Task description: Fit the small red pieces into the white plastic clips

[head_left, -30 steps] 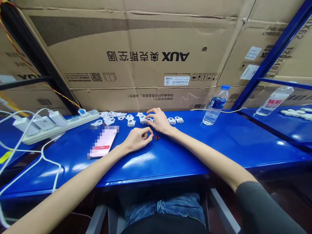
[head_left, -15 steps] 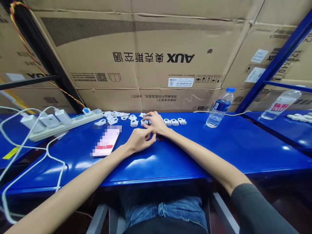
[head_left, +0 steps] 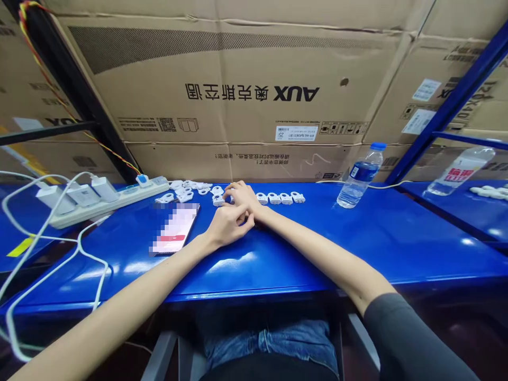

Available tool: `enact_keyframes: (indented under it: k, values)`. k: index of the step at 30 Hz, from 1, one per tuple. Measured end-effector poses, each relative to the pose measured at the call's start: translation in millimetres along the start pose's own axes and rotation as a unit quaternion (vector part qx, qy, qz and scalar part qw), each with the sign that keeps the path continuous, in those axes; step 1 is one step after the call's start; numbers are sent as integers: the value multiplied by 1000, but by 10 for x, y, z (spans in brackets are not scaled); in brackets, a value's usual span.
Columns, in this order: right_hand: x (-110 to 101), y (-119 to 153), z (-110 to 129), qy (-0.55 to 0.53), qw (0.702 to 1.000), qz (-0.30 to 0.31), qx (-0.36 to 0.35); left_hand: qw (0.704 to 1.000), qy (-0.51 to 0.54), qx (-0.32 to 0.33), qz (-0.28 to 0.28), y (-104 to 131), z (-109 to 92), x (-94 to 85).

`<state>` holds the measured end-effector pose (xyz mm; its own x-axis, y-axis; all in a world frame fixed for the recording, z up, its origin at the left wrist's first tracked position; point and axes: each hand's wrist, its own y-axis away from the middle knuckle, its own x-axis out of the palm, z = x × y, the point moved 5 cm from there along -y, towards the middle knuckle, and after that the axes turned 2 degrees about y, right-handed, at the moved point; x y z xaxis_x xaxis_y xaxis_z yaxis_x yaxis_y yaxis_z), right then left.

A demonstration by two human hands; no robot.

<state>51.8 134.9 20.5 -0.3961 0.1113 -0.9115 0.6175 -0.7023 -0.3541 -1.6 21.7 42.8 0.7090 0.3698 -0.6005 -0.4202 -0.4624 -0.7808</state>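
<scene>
Several small white plastic pieces (head_left: 274,198) stand in a row near the back of the blue table (head_left: 301,243), and more lie in a loose heap (head_left: 186,194) to the left. My right hand (head_left: 243,198) reaches over the row, its curled fingers at a white piece (head_left: 218,200); what its fingertips hold, if anything, is hidden. Just in front, my left hand (head_left: 230,225) is closed, thumb and fingertips together, partly overlapped with the right hand. Anything inside that pinch is too small to make out.
A phone (head_left: 177,228) lies left of my hands. Behind it is a power strip (head_left: 115,200) with white chargers and cables (head_left: 79,248). A water bottle (head_left: 361,176) stands at the right, another bottle (head_left: 460,172) beyond the blue frame. Cardboard boxes (head_left: 246,63) form the back.
My right hand has moved a little left along the row, uncovering one more white piece on its right. The dark and red bits beside my left hand are now hidden.
</scene>
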Motion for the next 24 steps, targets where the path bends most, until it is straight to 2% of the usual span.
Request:
enact_keyframes:
  k: [8,13,16,20,22,24]
  values:
    - [-24,-26,116,-1,1000,-11,-17,1000,9,-11,3,7,30,-1]
    - [-289,95,87,-7,997,-64,-34,998,18,-54,-37,-30,11,-63]
    - [-508,301,44,-6,991,-113,-65,991,33,-99,-82,-51,19,-121]
    - [-744,744,25,11,978,-179,-108,981,50,-143,-120,-44,66,-154]
    - [-830,990,9,30,971,-203,-122,979,56,-153,-119,-35,92,-144]
    - [-877,1205,-19,67,967,-200,-143,981,64,-158,-95,-29,110,-109]
